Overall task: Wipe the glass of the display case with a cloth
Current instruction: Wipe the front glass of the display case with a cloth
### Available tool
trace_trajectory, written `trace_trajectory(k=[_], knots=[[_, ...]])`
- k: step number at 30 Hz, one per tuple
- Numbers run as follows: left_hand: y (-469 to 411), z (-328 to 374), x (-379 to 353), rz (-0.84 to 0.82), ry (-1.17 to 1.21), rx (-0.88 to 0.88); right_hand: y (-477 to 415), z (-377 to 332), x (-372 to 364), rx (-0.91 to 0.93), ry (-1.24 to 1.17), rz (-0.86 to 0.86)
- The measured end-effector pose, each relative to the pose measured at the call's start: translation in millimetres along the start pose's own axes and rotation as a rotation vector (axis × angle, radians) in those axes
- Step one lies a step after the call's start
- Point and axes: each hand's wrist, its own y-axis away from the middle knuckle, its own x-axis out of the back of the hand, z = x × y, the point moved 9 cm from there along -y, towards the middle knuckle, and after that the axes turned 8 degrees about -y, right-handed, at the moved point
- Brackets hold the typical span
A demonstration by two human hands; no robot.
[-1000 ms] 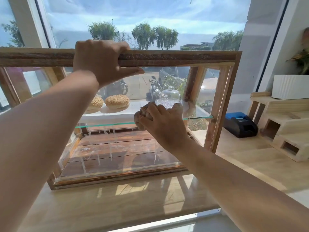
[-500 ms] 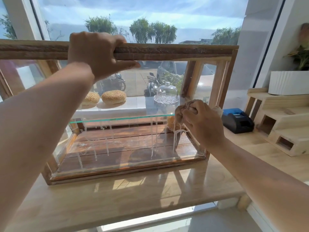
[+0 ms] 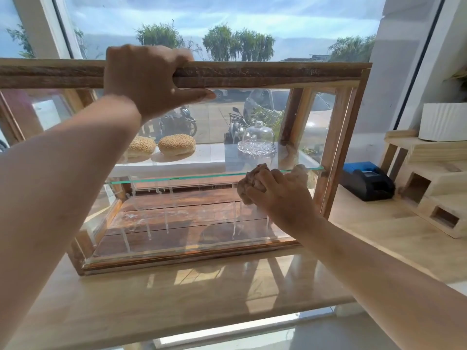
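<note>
A person's left hand (image 3: 149,79) clasps the top wooden rail (image 3: 265,73) of a glass display case (image 3: 338,147) standing on a pale wooden worktop (image 3: 177,294), fingers curled over the rail and thumb under it. Behind the front glass (image 3: 177,218), streaked with white drips, two sesame buns (image 3: 177,144) and a glass dome (image 3: 257,137) sit on the glass shelf. Toward the right, the right hand (image 3: 280,198) presses a bunched brown cloth (image 3: 249,183) against the front glass at shelf height, its grip closed tight around it. Right of the case sits a small black-and-blue printer (image 3: 366,180).
</note>
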Motion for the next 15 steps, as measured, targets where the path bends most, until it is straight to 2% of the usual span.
trace_trajectory(k=[3,6,11,15], knots=[[0,1,0,-0.004,0.01,0.001,15,38,8,-0.061,0.05,-0.071],[0,1,0,-0.002,0.018,0.007,4,49,14,-0.043,0.074,-0.066],[-1,1,0,0.005,0.027,0.018,-23,29,11,-0.067,0.067,0.046],[0,1,1,0.01,0.022,0.012,-31,-4,1,-0.033,-0.027,0.088]])
